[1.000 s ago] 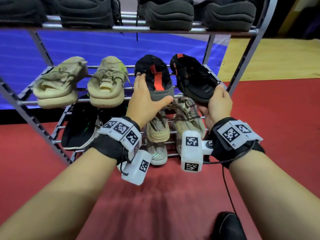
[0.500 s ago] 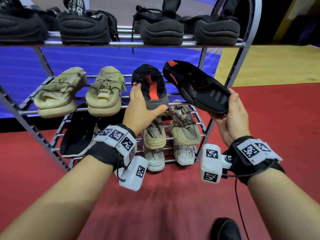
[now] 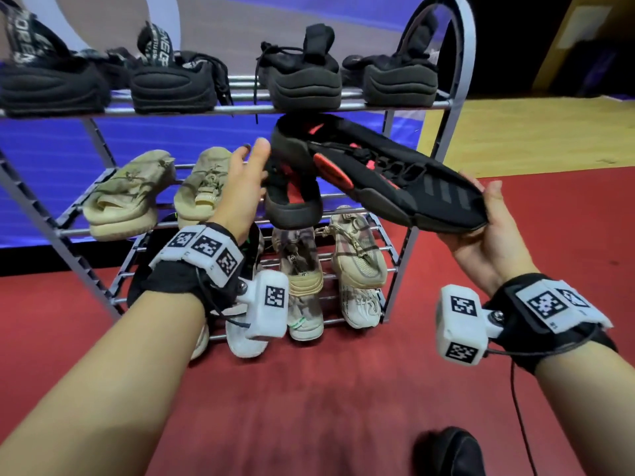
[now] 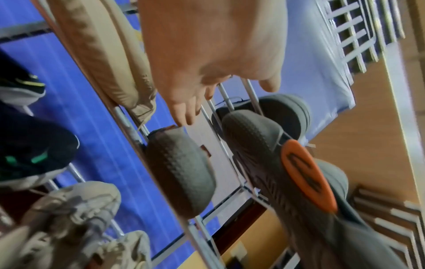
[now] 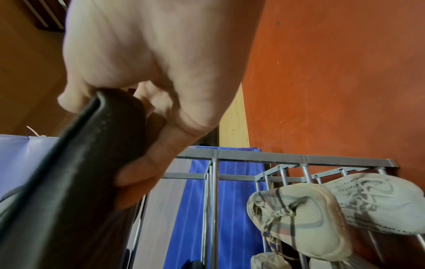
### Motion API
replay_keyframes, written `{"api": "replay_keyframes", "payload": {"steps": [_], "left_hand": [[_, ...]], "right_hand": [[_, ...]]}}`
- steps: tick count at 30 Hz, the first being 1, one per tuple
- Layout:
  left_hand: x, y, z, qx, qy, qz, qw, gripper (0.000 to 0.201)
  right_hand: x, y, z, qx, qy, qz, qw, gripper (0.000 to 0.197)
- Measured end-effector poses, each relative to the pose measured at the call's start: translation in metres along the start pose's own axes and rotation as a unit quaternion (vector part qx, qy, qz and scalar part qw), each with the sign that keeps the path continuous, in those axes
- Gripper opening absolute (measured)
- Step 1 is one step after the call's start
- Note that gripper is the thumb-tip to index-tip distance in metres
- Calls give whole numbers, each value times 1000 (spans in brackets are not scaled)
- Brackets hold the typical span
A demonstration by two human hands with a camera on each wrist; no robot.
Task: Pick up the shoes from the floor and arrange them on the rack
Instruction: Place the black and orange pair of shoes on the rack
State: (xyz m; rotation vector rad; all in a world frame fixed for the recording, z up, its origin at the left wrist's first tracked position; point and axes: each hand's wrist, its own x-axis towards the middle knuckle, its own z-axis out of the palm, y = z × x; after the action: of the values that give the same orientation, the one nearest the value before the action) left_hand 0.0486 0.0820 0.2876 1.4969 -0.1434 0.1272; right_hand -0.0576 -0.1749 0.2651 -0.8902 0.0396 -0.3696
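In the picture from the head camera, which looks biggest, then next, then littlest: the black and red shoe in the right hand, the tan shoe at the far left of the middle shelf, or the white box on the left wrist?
1. black and red shoe, though it is nearer the camera
2. tan shoe
3. white box

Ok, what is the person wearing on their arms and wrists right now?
Both forearms are bare, without sleeves. Each wrist carries a black fabric wrap: left wrist wrap, right wrist wrap. On each sits a white band of square black-and-white coded markers. A white boxy camera module with the same markers hangs under each wrist, the right one trailing a thin black cable.
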Motion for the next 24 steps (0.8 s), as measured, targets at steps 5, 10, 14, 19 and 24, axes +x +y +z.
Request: {"api": "replay_keyframes", "payload": {"steps": [5,10,14,19,24], "left_hand": [[-5,12,-6,-105,-16,-40,994,36],[-10,12,-23,-108,-41,-100,988,22],[-12,12,-23,-163,-1,-126,979,44],[-11,17,-9,-186,63,-66,978,32],[-14,8,3,-176,59,-64,981,30]], "right_hand": [[-1,9,1,-28,-20,46,998,42],[1,14,12,-58,-18,98,993,55],[2,17,25,-5,6,112,994,68],[15,25,43,-15,20,138,990,65],[16,41,61,-57,46,157,985,29]]}}
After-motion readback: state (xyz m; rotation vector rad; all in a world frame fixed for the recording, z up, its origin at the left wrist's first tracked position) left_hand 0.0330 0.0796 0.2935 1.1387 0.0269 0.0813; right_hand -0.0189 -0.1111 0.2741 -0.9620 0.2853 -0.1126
